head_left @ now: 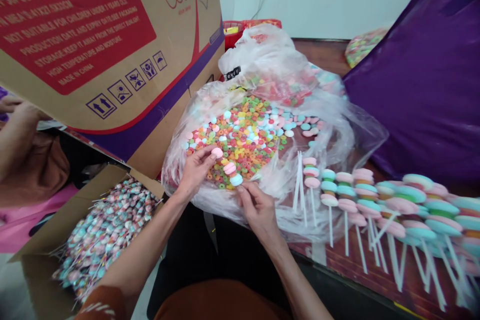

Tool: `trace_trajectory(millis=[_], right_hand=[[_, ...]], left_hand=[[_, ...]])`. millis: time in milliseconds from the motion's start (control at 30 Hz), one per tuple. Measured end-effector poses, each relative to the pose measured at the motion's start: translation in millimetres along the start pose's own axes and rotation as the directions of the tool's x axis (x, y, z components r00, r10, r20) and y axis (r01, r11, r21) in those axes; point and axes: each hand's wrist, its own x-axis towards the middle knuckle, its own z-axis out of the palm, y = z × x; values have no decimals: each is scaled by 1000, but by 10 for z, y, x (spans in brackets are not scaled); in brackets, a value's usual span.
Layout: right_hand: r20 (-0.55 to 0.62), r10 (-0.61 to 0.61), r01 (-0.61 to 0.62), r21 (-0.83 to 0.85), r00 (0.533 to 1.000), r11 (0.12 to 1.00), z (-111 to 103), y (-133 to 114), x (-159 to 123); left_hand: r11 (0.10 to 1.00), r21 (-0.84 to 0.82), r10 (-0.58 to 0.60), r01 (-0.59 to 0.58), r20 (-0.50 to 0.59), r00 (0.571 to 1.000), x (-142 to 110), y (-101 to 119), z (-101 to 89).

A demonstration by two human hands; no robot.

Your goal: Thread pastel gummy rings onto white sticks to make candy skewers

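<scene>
My left hand [195,172] pinches a round pink marshmallow [216,153] between thumb and fingertips. Just right of it, my right hand [260,206] is closed at the lower end of a candy skewer [230,168], whose stick is mostly hidden by the fingers. Pink and blue marshmallows are threaded on it, with small ring gummies between. Both hands are over a spread-out clear plastic bag [337,135]. On the bag lies a pile of coloured ring gummies [249,157] mixed with loose pastel marshmallows [288,125]. A few bare white sticks [299,180] lie right of the pile.
Threaded marshmallow skewers [408,210] lie in a row at the right. A big printed carton [176,60] stands at the left, above an open box [35,272] full of wrapped candy sticks. Purple sheeting [420,75] hangs at right. Another person's arm [18,150] shows far left.
</scene>
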Motion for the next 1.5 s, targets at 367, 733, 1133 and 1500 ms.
trace_trajectory(millis=[367, 733, 1133, 1500], right_hand=[[20, 11, -10, -41, 1000, 999, 1, -5, 20], [18, 8, -7, -86, 1000, 996, 4, 21, 36], [-3, 20, -21, -119, 1000, 993, 41, 28, 36], [-35, 1, -7, -160, 999, 987, 133, -48, 91]], left_hand=[[984, 138, 113, -113, 8, 994, -26, -71, 78], [865, 397, 320, -306, 33, 947, -43, -192, 52], [805, 462, 371, -371, 96, 924, -127, -170, 104], [718, 562, 407, -412, 141, 902, -231, -202, 120]])
